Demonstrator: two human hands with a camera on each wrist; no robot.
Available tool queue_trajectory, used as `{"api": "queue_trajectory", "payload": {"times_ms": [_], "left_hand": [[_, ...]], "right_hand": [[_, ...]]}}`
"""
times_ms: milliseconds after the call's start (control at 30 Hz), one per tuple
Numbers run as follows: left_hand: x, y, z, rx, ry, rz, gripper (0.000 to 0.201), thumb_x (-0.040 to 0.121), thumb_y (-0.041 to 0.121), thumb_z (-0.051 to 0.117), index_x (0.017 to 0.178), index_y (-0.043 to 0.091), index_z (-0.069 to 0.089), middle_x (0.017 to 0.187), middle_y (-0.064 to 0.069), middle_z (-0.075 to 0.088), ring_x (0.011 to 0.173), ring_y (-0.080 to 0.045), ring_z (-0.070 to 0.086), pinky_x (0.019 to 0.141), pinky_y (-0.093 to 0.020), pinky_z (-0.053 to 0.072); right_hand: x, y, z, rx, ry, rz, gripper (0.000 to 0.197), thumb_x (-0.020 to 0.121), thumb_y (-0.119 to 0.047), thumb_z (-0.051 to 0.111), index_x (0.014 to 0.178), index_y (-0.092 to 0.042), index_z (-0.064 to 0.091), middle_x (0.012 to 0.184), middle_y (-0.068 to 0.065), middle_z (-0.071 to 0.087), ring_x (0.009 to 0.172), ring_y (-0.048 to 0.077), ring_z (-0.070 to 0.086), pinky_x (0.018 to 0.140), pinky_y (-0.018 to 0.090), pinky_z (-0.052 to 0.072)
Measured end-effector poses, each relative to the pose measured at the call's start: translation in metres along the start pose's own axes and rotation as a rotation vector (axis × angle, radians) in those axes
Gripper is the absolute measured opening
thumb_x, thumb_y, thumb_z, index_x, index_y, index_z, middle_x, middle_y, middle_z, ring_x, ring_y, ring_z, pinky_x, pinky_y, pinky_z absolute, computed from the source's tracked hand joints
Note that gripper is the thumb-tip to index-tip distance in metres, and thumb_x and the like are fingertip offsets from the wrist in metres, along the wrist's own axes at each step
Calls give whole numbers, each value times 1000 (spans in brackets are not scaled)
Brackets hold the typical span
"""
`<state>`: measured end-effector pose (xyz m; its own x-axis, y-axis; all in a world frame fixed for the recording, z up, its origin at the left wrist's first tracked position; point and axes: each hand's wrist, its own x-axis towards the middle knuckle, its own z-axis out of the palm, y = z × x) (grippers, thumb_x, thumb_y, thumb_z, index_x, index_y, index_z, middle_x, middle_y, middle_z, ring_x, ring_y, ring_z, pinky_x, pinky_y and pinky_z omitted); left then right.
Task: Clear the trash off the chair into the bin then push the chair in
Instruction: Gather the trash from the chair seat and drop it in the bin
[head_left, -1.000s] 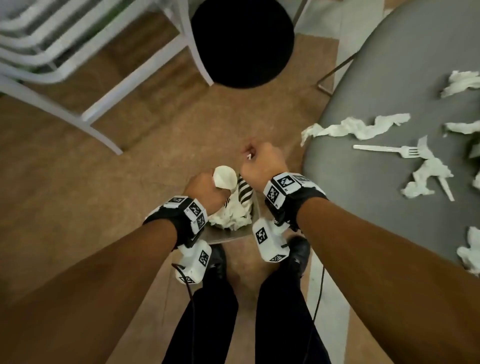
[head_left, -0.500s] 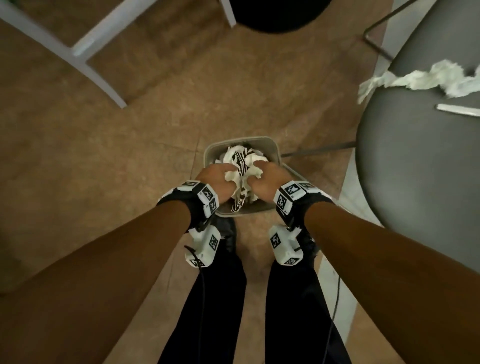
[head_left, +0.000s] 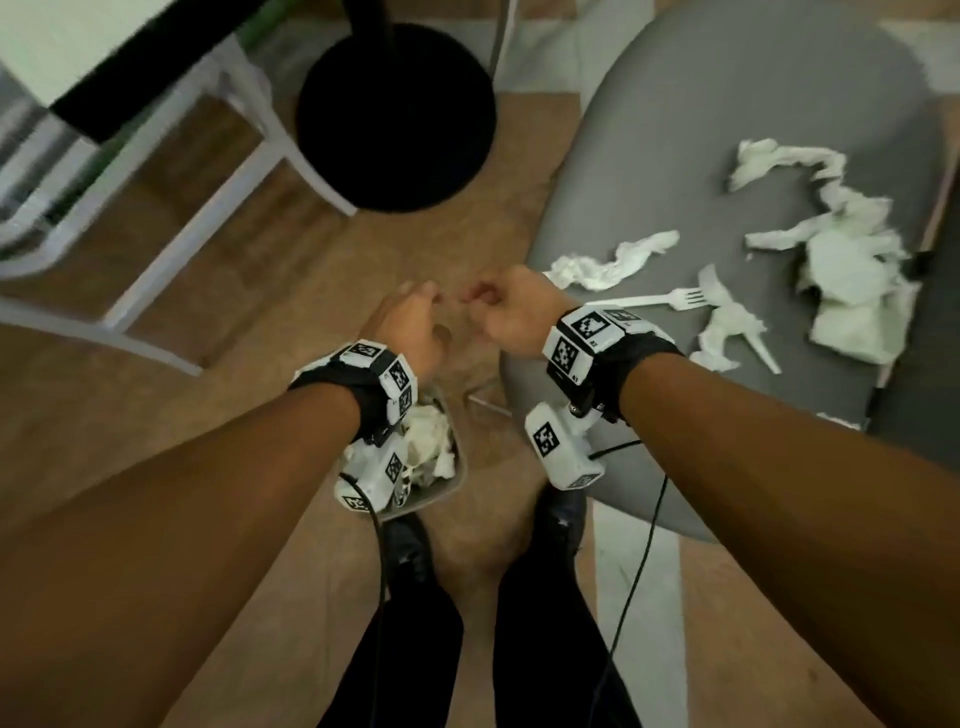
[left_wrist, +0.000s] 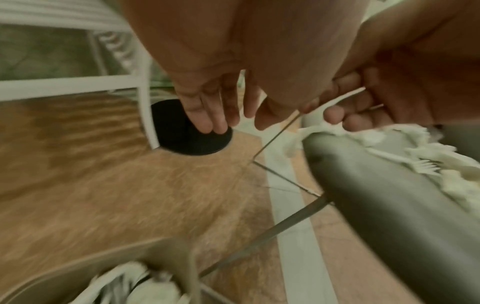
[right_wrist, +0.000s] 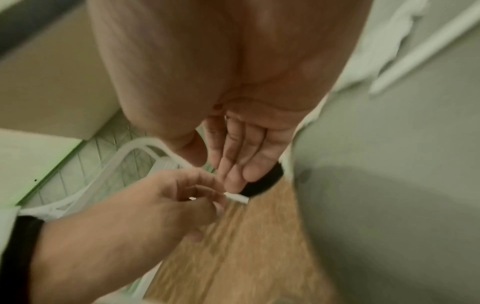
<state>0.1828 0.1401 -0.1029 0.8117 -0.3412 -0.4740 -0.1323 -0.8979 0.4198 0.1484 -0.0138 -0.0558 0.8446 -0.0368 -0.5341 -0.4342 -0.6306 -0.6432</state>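
Head view looks down on both hands raised side by side over the wooden floor (head_left: 218, 426), just left of the grey chair (head_left: 727, 145). On the left hand (head_left: 410, 327) the fingers lie straight and close together, holding nothing; the left wrist view shows them loose above the black round base (left_wrist: 187, 135). On the right hand (head_left: 511, 312) the fingers hang relaxed and lightly bent, also empty (motion blur softens the tips). Crumpled white napkins (head_left: 852, 254) and a white plastic fork (head_left: 670, 300) lie scattered on the chair seat. Below the left wrist stands the small grey bin (head_left: 452, 480) on the floor, with crumpled paper trash (head_left: 428, 441) inside. A white metal frame (head_left: 208, 182) stands at upper left.
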Motion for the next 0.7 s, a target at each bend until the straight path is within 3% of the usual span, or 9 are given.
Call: {"api": "queue_trajectory", "payload": {"times_ms": [100, 167, 233, 300, 367, 433, 533, 600, 700], "left_hand": [[19, 62, 11, 56, 96, 170, 41, 82, 25, 56, 122, 19, 53, 123, -4, 47, 111, -29, 50, 90, -45, 48], [28, 109, 25, 94, 103, 276, 51, 80, 34, 61, 128, 20, 50, 129, -4, 45, 119, -29, 43, 95, -45, 45], [37, 147, 44, 130, 26, 266, 72, 73, 56, 63, 137, 31, 41, 136, 0, 39, 124, -27, 37, 99, -43, 41], [42, 174, 64, 204, -27, 225, 81, 70, 63, 63, 140, 38, 34, 137, 2, 36, 126, -27, 34, 100, -45, 39], [45, 195, 82, 267, -18, 216, 73, 78, 39, 67, 143, 30, 34, 130, -5, 39, 122, -31, 39, 95, -46, 41], [46, 210, 94, 217, 13, 206, 68, 83, 9, 60, 145, 17, 33, 125, -14, 45, 117, -36, 45, 93, -46, 43], [51, 222, 102, 122, 26, 185, 64, 84, -2, 53, 143, 5, 30, 127, -20, 49, 118, -40, 46, 96, -47, 41], [55, 226, 105, 117, 36, 188, 60, 83, -3, 51, 139, 4, 32, 128, -20, 49, 119, -39, 45, 97, -47, 41], [63, 226, 110, 90, 80, 192, 50, 84, -1, 49, 132, 5, 40, 124, -18, 52, 113, -39, 48, 94, -51, 43]], "right_hand": [[-9, 36, -61, -41, 116, 46, 25, 89, -21, 55, 108, -22, 70, 103, 1, 73, 93, 22, 67, 86, 29, 53], [-17, 72, -97, -53, 198, 102, 25, 87, -20, 53, 106, -24, 70, 101, 1, 73, 93, 24, 67, 85, 28, 53], [-28, 108, -125, -68, 257, 162, 25, 88, -20, 53, 107, -23, 70, 99, 1, 73, 93, 23, 67, 83, 26, 51], [-40, 142, -145, -92, 284, 193, 24, 89, -22, 54, 109, -22, 68, 99, 2, 73, 93, 25, 68, 85, 28, 52], [-51, 171, -159, -160, 294, 227, 33, 87, -31, 60, 119, -19, 63, 111, 3, 69, 102, 25, 65, 90, 30, 51], [-59, 194, -162, -226, 240, 292, 61, 78, -47, 70, 130, -19, 53, 126, 3, 58, 112, 25, 60, 96, 36, 50], [-63, 212, -148, -291, 94, 378, 86, 64, -60, 76, 133, -18, 44, 135, 6, 49, 121, 28, 54, 99, 44, 49], [-57, 217, -137, -289, 110, 384, 80, 69, -52, 78, 131, -14, 45, 133, 10, 51, 119, 30, 55, 98, 43, 49], [-45, 220, -134, -170, 212, 428, 52, 82, -24, 72, 124, -6, 47, 123, 13, 58, 113, 32, 59, 90, 36, 48]]}}
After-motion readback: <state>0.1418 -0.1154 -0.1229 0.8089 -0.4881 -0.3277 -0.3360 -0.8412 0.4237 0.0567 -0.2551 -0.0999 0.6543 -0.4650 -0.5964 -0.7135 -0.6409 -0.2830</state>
